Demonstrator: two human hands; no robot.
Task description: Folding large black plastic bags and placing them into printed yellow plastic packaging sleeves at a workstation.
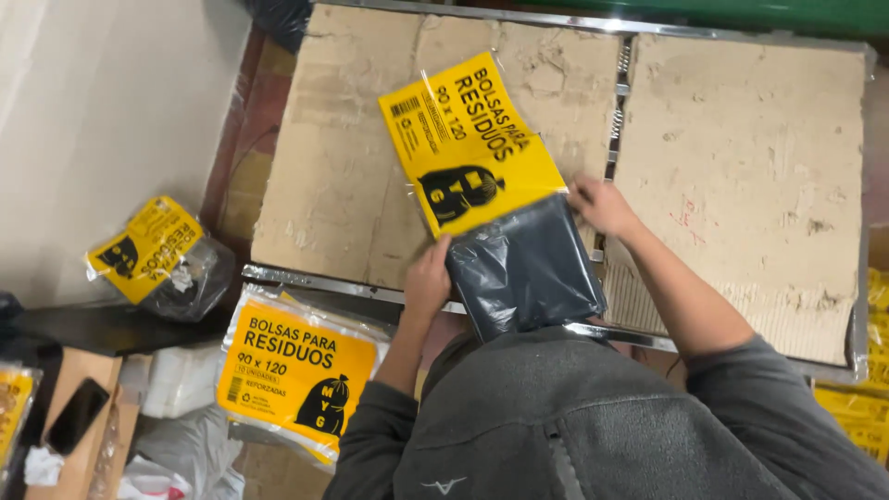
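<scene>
On a tabletop (pixel 741 185) covered with worn cardboard, the left hand (pixel 427 282) and right hand (pixel 600 206) are pinching with their fingers the near edges of a clear packet (pixel 495 199) holding a folded black bag beneath a yellow label.

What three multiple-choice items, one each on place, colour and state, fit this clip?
1. Where does the pack under the hands lie?
A. on the cardboard-covered table
B. on the floor
C. on a shelf

2. What colour is its label?
A. green
B. yellow
C. white

3. How do the hands meet it?
A. both touch it
B. only one touches it
C. both hang clear

Answers: A, the bag pack rests on the cardboard table. B, the label is yellow with black print. A, the left hand presses its lower edge and the right hand its right edge.
</scene>
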